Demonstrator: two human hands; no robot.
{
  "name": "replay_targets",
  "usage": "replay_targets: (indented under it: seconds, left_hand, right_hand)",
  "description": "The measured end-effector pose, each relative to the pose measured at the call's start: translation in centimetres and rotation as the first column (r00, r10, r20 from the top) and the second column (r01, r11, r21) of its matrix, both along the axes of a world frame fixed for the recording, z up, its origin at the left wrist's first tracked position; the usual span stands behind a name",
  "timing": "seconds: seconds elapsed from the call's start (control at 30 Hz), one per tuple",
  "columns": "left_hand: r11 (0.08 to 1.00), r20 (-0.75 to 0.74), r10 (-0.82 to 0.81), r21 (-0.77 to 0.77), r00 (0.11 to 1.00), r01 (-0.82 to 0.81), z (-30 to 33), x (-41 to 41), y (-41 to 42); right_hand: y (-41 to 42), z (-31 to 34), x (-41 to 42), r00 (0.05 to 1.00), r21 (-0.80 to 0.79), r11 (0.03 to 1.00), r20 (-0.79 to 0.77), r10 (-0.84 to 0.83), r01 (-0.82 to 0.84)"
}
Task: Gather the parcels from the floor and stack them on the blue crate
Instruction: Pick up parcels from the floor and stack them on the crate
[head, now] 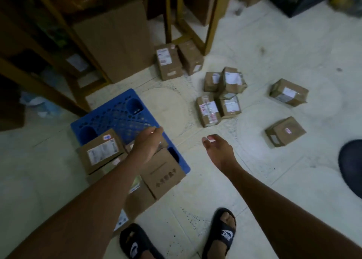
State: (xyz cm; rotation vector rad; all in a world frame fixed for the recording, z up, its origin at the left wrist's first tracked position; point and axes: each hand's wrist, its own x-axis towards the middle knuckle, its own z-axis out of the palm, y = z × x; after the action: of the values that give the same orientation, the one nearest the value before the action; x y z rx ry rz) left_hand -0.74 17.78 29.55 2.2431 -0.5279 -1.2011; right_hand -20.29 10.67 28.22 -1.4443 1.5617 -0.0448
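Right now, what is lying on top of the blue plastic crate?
Brown cardboard parcels cover the near end of the blue plastic crate; its far end is bare. The left hand hides part of the pile.

A pale tiled floor [274, 47] fills the frame. On it, left of centre, sits a blue crate [117, 115]. Two parcels [169, 63] stand at upper centre, a cluster of four [221, 96] at centre right, and two loose boxes [288, 92] apart at right.
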Motion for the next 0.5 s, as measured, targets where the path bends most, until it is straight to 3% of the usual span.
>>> replay_targets:
  seconds: [0.2, 0.5]
  left_hand:
    - [0.995, 0.010, -0.079, 0.062, 0.997, 0.078, 2.4, -9.0, -10.3]
    - [0.967, 0.010, -0.251, -0.047, 0.968, 0.251, 3.8, -17.0, -23.3]
  right_hand:
    - [-8.5, 2.4, -10.7, 0.995, 0.033, 0.995, 0.034, -0.092, 0.091]
    - [-18.5, 4.0, -18.1, 0.983, -0.016, 0.985, 0.076, -0.169, 0.171]
